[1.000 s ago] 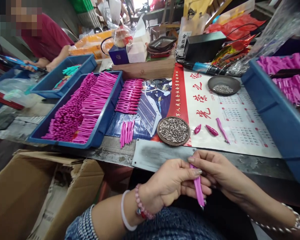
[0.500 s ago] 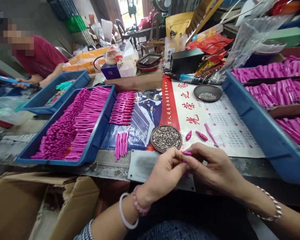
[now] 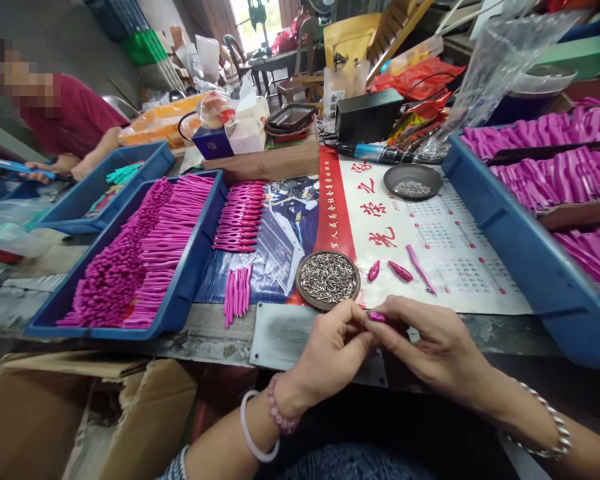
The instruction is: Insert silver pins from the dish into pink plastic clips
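At the table's near edge, the left hand point(image 3: 330, 347) and right hand point(image 3: 430, 343) are meeting fingertip to fingertip, both pinching one small magenta piece point(image 3: 377, 317), its long axis running across between them. Just beyond is sitting one round dish of metal pins point(image 3: 328, 278); three loose magenta parts point(image 3: 400, 270) are lying right of it.

Two hands, left point(image 3: 330, 350) and right point(image 3: 433, 343), one pink piece point(image 3: 377, 317) pinched between them, three blue trays point(image 3: 190, 280) point(image 3: 520, 253) point(image 3: 80, 200), two round dishes of metal bits point(image 3: 329, 279) point(image 3: 413, 181), three loose pink parts point(image 3: 374, 270) point(image 3: 401, 271) point(image 3: 420, 268), one cardboard box point(image 3: 145, 407), one co-worker point(image 3: 75, 123).
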The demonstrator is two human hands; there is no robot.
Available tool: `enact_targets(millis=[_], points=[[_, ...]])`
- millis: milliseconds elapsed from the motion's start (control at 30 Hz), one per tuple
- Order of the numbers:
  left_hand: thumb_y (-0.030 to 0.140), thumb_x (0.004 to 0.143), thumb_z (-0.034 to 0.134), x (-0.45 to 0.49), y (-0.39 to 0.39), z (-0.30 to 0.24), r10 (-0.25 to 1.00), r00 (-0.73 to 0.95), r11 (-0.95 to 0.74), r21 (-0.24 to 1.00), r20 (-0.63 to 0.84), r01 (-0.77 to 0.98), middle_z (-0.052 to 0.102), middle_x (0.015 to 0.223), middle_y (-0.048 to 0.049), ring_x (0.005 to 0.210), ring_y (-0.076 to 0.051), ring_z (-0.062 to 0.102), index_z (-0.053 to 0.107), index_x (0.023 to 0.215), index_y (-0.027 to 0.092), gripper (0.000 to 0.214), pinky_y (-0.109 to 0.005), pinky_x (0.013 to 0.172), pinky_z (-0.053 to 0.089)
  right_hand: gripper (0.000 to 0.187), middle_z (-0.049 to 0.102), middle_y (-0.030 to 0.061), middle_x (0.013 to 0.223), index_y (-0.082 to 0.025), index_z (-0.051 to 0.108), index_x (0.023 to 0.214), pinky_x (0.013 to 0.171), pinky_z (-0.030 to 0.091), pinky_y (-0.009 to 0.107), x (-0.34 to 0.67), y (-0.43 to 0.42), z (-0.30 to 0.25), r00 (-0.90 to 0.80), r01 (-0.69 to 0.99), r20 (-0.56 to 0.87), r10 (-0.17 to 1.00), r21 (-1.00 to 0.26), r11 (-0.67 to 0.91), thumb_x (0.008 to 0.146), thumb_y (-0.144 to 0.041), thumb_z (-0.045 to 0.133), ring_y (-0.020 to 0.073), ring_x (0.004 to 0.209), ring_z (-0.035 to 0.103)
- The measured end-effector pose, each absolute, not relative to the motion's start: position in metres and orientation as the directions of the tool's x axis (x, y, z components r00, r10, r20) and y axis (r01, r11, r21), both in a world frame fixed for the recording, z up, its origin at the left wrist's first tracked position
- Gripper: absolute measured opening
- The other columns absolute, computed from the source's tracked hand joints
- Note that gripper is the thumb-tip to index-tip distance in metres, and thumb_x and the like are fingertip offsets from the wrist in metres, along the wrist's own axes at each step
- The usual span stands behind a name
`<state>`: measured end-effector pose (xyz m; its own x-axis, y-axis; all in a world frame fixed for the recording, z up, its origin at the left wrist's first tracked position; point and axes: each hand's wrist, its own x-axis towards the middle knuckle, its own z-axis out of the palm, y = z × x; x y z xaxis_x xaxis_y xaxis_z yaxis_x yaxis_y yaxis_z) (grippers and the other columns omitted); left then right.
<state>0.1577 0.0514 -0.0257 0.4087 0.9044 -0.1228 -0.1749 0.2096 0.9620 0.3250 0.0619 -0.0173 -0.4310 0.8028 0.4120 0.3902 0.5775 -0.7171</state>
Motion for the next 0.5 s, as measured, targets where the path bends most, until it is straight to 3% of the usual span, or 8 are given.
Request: enact_targets(millis=[500], points=[[0.033, 0.087, 0.065, 0.1563, 0.0519, -0.0287, 0.908, 0.402, 0.209, 0.959, -0.117, -0.193, 0.053, 0.071, 0.0029, 0.063, -0.008, 0.048, 0.049, 0.080, 0.017, 0.024, -0.020, 0.059, 0.037, 0.020, 0.055, 0.0000, 0.067, -0.014, 0.059, 0.081, 0.053, 0.038, 0.023, 0.3222, 0.0614, -0.0227, -0.421, 0.393, 0.384, 0.822, -0.739, 0.547, 0.098, -0.021, 0.052, 0.0114, 0.056, 0.051]])
